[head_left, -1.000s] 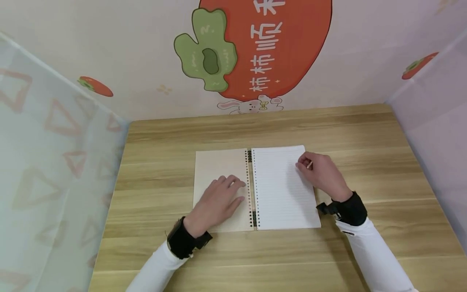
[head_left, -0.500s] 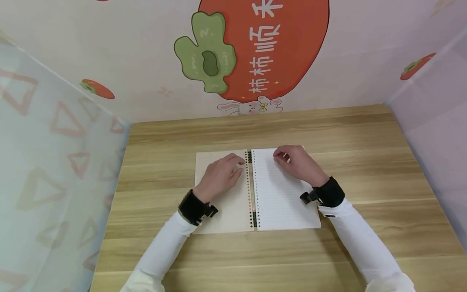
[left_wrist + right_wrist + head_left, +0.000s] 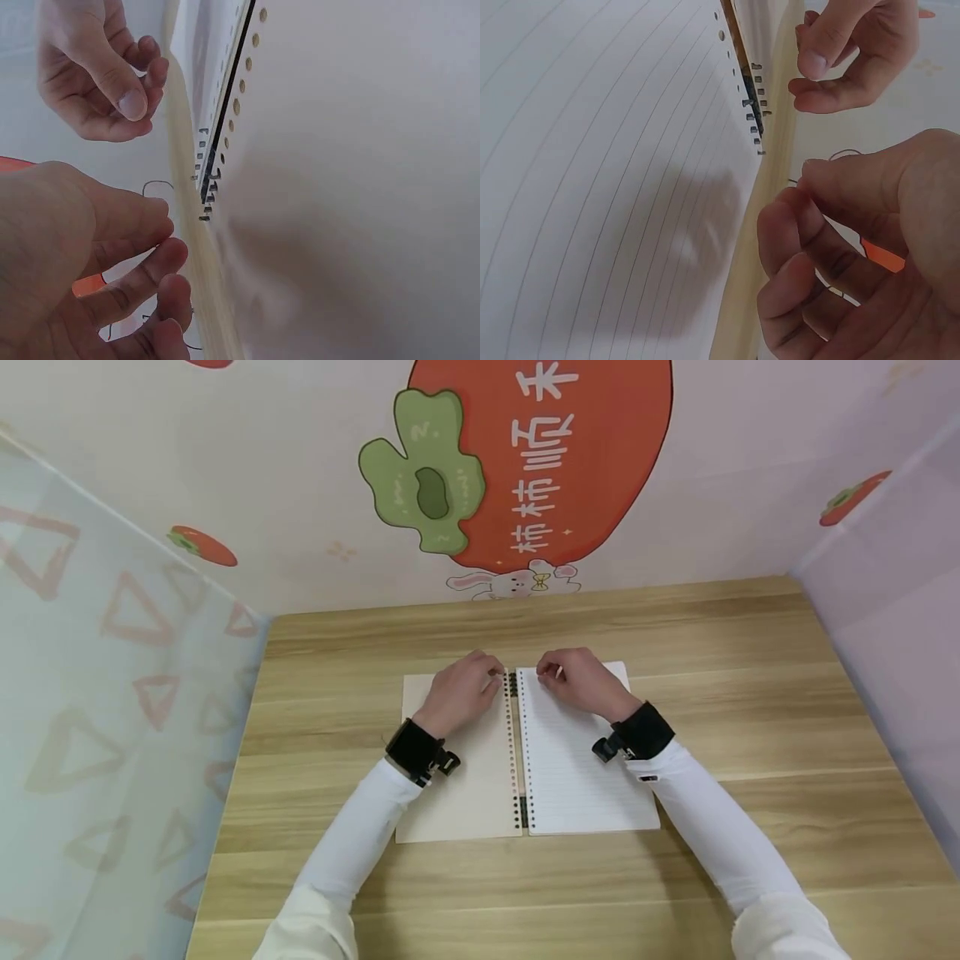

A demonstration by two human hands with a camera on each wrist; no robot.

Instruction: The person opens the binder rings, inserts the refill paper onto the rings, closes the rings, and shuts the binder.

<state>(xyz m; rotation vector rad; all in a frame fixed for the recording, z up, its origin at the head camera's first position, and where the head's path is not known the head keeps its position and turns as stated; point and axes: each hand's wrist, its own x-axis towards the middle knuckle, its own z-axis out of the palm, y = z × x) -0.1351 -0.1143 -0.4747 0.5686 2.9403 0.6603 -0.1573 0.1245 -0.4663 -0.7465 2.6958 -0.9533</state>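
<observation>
A loose-leaf notebook lies spread on the wooden table (image 3: 585,893), its lined white page (image 3: 585,777) on the right and a plain beige page (image 3: 457,793) on the left. Short black binding rings (image 3: 513,683) join the punched edges near the top; a second dark set (image 3: 523,812) sits near the bottom. My left hand (image 3: 461,693) hovers by the beige page's top inner corner, fingers loosely bent around nothing. Over the top of the lined page, my right hand (image 3: 581,681) has thumb and index tips close together, with nothing visible between them. Both wrist views show the fingertips apart from the rings.
A pale printed wall (image 3: 300,485) with a big red persimmon drawing (image 3: 600,460) rises behind the table's far edge. Side panels stand at left (image 3: 112,693) and right (image 3: 900,610). Both wrists carry black straps with small cameras.
My right hand has moved left across the lined page toward the top of the spine. My left hand has moved up along the beige page to the same height. The notebook stays put.
</observation>
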